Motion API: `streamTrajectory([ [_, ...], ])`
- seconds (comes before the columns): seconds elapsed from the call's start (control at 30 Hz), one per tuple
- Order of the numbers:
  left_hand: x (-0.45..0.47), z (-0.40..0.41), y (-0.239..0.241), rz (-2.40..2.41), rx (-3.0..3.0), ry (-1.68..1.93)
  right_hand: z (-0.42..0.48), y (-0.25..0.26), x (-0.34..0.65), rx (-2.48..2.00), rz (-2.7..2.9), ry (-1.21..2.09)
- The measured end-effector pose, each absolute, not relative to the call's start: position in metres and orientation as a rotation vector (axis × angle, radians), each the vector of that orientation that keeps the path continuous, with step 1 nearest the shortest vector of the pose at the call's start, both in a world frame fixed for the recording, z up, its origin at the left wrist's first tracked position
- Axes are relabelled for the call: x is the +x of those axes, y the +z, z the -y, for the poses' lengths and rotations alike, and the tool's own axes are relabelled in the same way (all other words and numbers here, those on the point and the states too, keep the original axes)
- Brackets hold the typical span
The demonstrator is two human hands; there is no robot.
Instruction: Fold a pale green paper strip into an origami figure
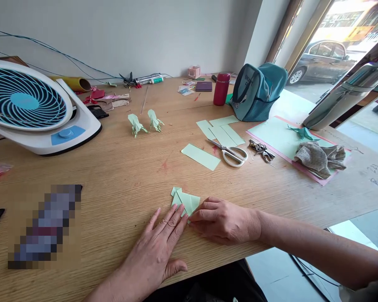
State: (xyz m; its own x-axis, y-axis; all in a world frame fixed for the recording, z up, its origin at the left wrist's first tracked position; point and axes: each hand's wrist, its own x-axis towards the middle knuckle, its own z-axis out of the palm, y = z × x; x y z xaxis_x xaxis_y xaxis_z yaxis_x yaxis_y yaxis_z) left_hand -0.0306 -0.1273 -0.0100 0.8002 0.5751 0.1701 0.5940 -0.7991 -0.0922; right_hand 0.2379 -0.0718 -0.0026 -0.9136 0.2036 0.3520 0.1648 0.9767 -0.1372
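A small folded piece of light green paper [189, 201] lies on the wooden table near its front edge. My left hand [160, 239] rests flat with fingers stretched out, its fingertips on the lower left part of the paper. At the paper's right corner, my right hand [223, 220] is closed, with thumb and fingers pinching the edge. The fingers cover the lower part of the paper. Beyond it lies a flat green paper strip [200, 157], beside white-handled scissors [234, 156]. Two folded green paper animals [136, 125] stand farther back on the left.
A white and blue fan [69, 136] stands at the left, with a blurred-out object [45, 228] in front. More paper strips [223, 133], keys [261, 151], a red flask [221, 90] and a teal bag [256, 94] are at the back right. A grey cloth [316, 158] lies on papers.
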Motion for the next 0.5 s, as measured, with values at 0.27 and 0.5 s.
streamTrajectory([
  [0.27, -0.0308, 0.1257, -0.0115, 0.919, -2.877, -0.188, 0.0722, 0.0030, 0.2365, -0.269, 2.754, 0.165],
  [0.5, -0.0324, 0.1294, -0.0128, 1.033, -2.904, -0.121, 0.0753, 0.0015, 0.2357, -0.282, 2.732, 0.188],
])
